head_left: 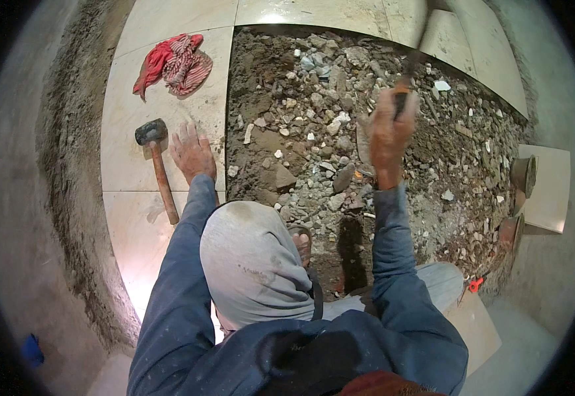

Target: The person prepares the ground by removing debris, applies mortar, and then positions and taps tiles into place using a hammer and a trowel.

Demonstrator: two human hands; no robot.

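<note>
My left hand (194,153) lies flat on a cream floor tile (198,119), its fingers stretched out. Beside it rests a mallet with a black head and a wooden handle (163,178). Above the rubble bed, my right hand (393,129) is closed round the orange and black handle of a hand tool (402,89). The tool's long dark part (421,43) reaches away toward the far tiles and is smeared by motion, so its exact kind cannot be made out. Broken stone and soil (330,132) lie under my right arm.
A red checked cloth (176,66) lies crumpled on the left tiles. At the right edge of the rubble are two round containers (524,175) and a loose tile (548,188). A small orange-red object (475,284) lies by my right knee. Laid tiles (314,13) border the far side.
</note>
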